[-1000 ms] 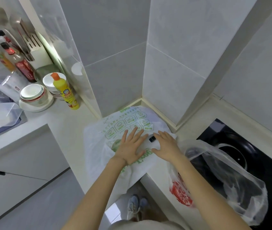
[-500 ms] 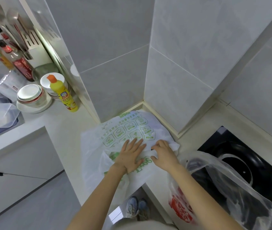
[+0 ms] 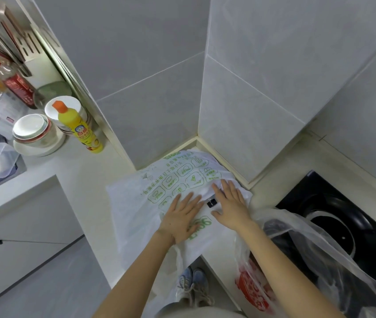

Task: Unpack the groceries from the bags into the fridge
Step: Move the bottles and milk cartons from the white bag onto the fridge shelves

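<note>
A flat white plastic bag with green print (image 3: 159, 180) lies spread on the pale counter in the corner. My left hand (image 3: 181, 218) presses on it with straight fingers. Just to the right, my right hand (image 3: 230, 203) also lies flat on the bag, fingers spread toward the wall. A small black object (image 3: 211, 203) shows between the two hands. A clear plastic bag with a red print (image 3: 315, 255) hangs over the counter edge by my right forearm. The fridge is not in view.
A black hob (image 3: 343, 226) sits at the right under the clear bag. At the left stand a yellow bottle (image 3: 79, 127), stacked white bowls (image 3: 33, 131), sauce bottles (image 3: 15, 81) and a knife block (image 3: 28, 49). Grey tiled walls close the corner. My shoes (image 3: 191, 285) show below.
My right hand has gone from curled on the bag to flat with fingers stretched toward the wall. My left hand has stayed pressed on the bag. The view shifted slightly.
</note>
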`<action>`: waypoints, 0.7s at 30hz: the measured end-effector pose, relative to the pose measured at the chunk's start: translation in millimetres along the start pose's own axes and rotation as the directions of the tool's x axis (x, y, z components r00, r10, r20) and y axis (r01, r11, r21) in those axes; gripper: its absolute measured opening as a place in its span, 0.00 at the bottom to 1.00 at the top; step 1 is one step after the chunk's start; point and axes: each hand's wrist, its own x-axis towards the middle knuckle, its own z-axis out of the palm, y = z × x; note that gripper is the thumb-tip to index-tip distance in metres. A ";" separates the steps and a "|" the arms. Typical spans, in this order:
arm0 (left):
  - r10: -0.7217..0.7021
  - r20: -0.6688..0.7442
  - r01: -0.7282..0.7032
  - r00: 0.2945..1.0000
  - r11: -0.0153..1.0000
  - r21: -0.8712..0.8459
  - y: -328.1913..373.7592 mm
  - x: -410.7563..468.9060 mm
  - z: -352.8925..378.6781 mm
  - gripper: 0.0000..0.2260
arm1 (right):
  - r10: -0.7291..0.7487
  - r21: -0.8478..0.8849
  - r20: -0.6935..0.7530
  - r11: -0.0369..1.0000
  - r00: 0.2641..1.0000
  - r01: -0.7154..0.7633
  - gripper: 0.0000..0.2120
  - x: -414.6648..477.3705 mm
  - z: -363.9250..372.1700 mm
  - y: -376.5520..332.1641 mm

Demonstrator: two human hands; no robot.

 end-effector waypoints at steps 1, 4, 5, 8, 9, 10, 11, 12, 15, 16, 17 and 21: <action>-0.026 0.016 0.026 1.000 1.000 0.012 -2.3 2.4 -2.1 0.31 | -0.004 0.013 -0.010 1.000 1.000 0.004 0.41 2.1 -2.2 -0.1; -0.103 0.062 0.100 0.993 0.994 0.049 -11.4 11.4 -11.1 0.34 | -0.012 0.068 -0.048 0.998 0.999 0.016 0.41 9.7 -5.9 -0.3; -0.123 0.064 0.120 0.990 0.992 0.049 -14.7 15.3 -13.0 0.35 | -0.017 0.078 -0.051 0.997 0.999 0.021 0.41 12.1 -6.1 -0.3; -0.162 0.041 0.157 0.986 0.982 0.104 -21.5 27.9 -20.6 0.37 | -0.033 0.135 -0.094 0.990 0.995 0.046 0.39 18.9 -4.9 1.8; -0.179 0.048 0.173 0.983 0.978 0.116 -22.3 32.2 -23.7 0.38 | -0.036 0.162 -0.123 0.985 0.992 0.056 0.37 20.5 -4.0 2.5; -0.197 0.063 0.188 0.978 0.975 0.122 -22.6 36.0 -28.3 0.39 | -0.035 0.184 -0.145 0.981 0.989 0.062 0.36 21.6 -3.5 2.7; -0.206 0.078 0.195 0.975 0.973 0.127 -22.6 39.7 -32.9 0.39 | -0.030 0.205 -0.156 0.977 0.987 0.062 0.36 22.6 -2.1 3.3; -0.211 0.082 0.200 0.974 0.972 0.124 -22.5 42.9 -37.1 0.39 | -0.023 0.219 -0.162 0.974 0.986 0.059 0.37 23.3 -0.9 3.9; -0.228 0.086 0.219 0.970 0.970 0.109 -24.6 50.4 -41.1 0.40 | -0.013 0.215 -0.177 0.975 0.984 0.052 0.33 24.1 3.7 6.1; -0.233 0.081 0.225 0.969 0.969 0.099 -25.0 52.9 -40.7 0.40 | -0.022 0.184 -0.181 0.981 0.983 0.056 0.30 23.8 5.5 7.3; -0.236 0.073 0.229 0.969 0.969 0.091 -25.0 55.0 -40.4 0.40 | -0.032 0.146 -0.184 0.987 0.982 0.060 0.26 23.7 7.9 8.8; -0.232 0.055 0.231 0.971 0.973 0.024 -22.5 58.7 -39.1 0.40 | -0.039 0.056 -0.199 0.997 0.979 0.051 0.20 22.9 17.5 7.0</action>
